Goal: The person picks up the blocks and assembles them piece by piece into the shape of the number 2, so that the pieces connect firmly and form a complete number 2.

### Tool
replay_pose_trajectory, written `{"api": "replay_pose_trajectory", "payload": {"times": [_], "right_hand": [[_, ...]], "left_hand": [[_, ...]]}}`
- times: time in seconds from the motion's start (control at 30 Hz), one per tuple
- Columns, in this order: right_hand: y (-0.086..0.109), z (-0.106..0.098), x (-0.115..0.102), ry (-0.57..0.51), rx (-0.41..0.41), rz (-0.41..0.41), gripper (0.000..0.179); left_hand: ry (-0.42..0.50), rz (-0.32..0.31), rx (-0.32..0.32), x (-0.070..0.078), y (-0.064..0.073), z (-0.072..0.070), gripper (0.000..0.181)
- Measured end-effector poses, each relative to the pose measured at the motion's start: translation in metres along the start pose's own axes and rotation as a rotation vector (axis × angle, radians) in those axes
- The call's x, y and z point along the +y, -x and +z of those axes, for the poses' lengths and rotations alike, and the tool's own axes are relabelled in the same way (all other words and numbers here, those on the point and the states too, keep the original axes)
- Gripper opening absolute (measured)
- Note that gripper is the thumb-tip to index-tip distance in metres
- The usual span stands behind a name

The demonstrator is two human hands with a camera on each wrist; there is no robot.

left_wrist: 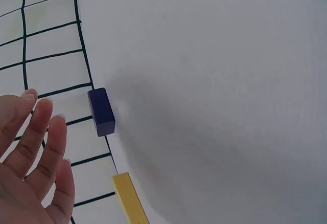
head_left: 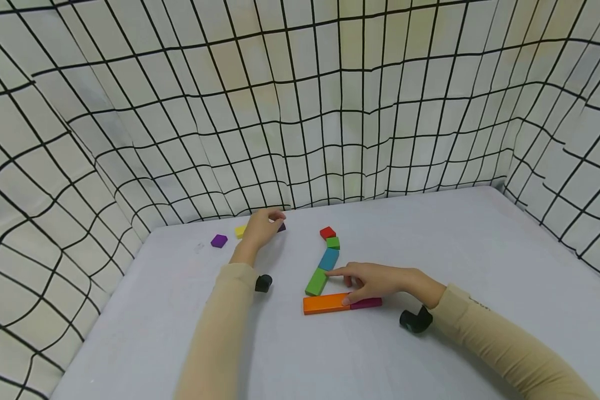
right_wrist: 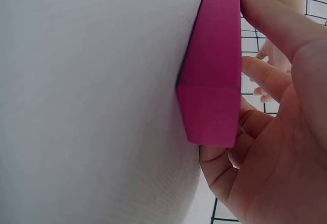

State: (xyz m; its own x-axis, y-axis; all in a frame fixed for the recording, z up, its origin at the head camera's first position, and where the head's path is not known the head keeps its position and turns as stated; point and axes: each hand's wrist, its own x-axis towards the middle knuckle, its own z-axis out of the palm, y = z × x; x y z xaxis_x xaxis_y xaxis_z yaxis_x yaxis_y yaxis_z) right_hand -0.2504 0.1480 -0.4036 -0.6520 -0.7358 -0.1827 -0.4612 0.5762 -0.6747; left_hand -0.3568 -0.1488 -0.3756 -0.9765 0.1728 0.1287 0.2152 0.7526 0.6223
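Netting [head_left: 351, 70] stands behind and beside the white table [head_left: 430, 239]. On it, the right hand [head_left: 377, 280] grasps nothing: its thumb touches the orange block [head_left: 322, 304], and its straight index finger reaches the edge of the green block [head_left: 316, 282]. The left hand [head_left: 261, 228] is released, with fingers loosely bent. The magenta block [right_wrist: 212, 55] continues the orange one. After the green block come the blue block [head_left: 329, 259], the small green block [head_left: 333, 243] and the red block [head_left: 327, 233]. The dark block [left_wrist: 102, 111] is near the left hand, between yellow block [left_wrist: 130, 198] and this row.
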Motion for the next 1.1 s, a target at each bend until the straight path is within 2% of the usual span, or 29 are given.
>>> {"api": "replay_pose_trajectory", "payload": {"times": [0.17,0.4,0.63,0.73,0.9,1.1], "right_hand": [[0.001,0.0,0.0,-0.002,0.003,-0.008,0.068],[0.002,0.0,0.001,0.0,0.003,-0.009,0.068],[0.001,0.001,0.002,-0.008,-0.004,-0.006,0.068],[0.0,0.002,0.002,-0.009,-0.005,-0.002,0.068],[0.0,0.003,0.002,-0.008,-0.004,0.002,0.068],[-0.001,0.002,0.004,-0.012,0.002,0.005,0.068]], "left_hand": [[0.054,-0.028,0.024,-0.011,-0.001,-0.001,0.02],[0.116,-0.091,0.025,-0.024,-0.003,0.001,0.024],[0.18,-0.257,-0.052,-0.032,-0.005,0.003,0.035],[0.182,-0.298,-0.08,-0.032,-0.006,0.003,0.04],[0.152,-0.299,-0.1,-0.031,-0.008,0.005,0.045],[0.073,-0.282,-0.099,-0.026,-0.008,0.007,0.046]]}}
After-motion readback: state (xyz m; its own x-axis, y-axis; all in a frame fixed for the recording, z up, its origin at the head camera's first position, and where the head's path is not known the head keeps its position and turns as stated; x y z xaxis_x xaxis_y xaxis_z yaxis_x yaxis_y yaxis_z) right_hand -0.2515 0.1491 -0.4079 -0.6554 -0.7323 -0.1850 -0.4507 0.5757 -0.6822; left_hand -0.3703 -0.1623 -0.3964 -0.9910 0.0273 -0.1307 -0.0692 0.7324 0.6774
